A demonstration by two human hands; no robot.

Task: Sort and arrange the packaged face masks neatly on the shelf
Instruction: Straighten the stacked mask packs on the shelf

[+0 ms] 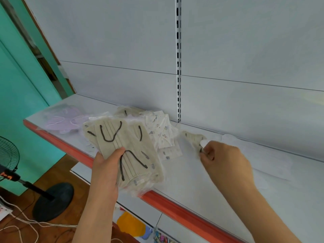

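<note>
My left hand [105, 170] grips a stack of clear packets of beige face masks with black ear loops [122, 146], held over the front edge of the white shelf [192, 178]. My right hand [226, 158] pinches the corner of another beige mask packet [192, 138] lying on the shelf to the right. Between the two lie white patterned mask packets [162, 130]. A packet of lilac masks [64, 120] rests at the shelf's left end. More beige packets [126, 110] sit behind the held stack.
The shelf has a red front strip [175, 209] and a white back panel with a slotted upright [178, 67]. A white packet [245, 146] lies right of my right hand. A standing fan [35, 186] and cords are on the floor at left. Colourful goods [133, 225] sit on a lower shelf.
</note>
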